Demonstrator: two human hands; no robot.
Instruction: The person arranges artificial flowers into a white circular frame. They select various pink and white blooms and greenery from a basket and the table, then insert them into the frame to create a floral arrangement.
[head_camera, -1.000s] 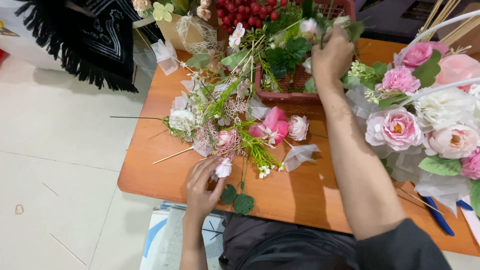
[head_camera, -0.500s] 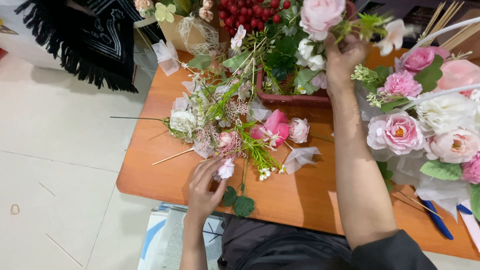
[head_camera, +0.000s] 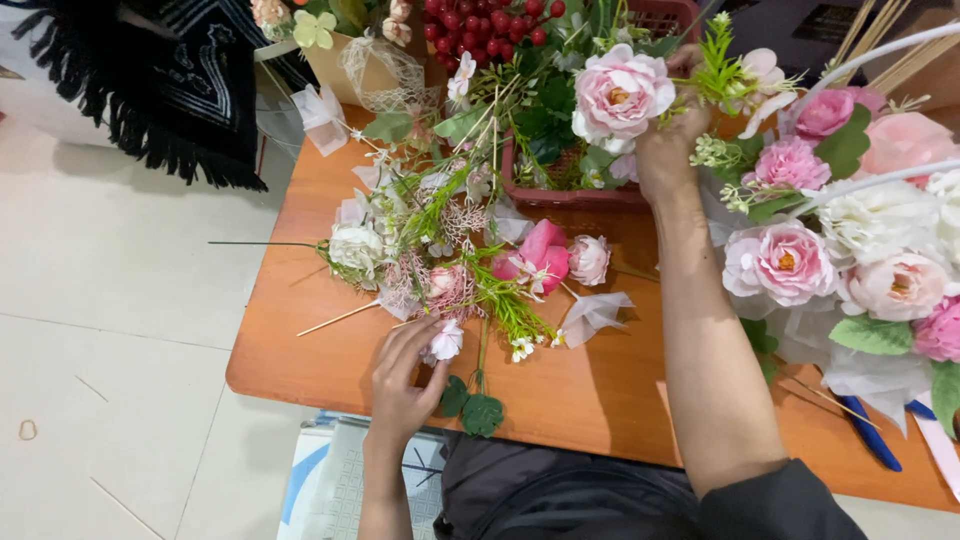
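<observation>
My right hand (head_camera: 672, 140) is raised over the red basket (head_camera: 560, 190) and grips the stem of a large pale pink rose (head_camera: 620, 95), along with a sprig of green leaves. My left hand (head_camera: 400, 375) rests near the table's front edge, its fingers touching a small white and pink flower (head_camera: 446, 342). That flower lies at the lower end of a loose pile of artificial flowers and greenery (head_camera: 450, 250) spread on the orange wooden table (head_camera: 600, 390).
A big arrangement of pink and white roses (head_camera: 850, 250) fills the right side. Red berries (head_camera: 480, 20) and a tan pot with netting (head_camera: 370, 70) stand at the back. Blue-handled tool (head_camera: 870, 435) lies at right. Black fringed cloth (head_camera: 150, 90) hangs at left. Tiled floor lies below.
My right hand has lifted the large pink rose up out of the basket and closer to me. My left hand stays on the small flower.
</observation>
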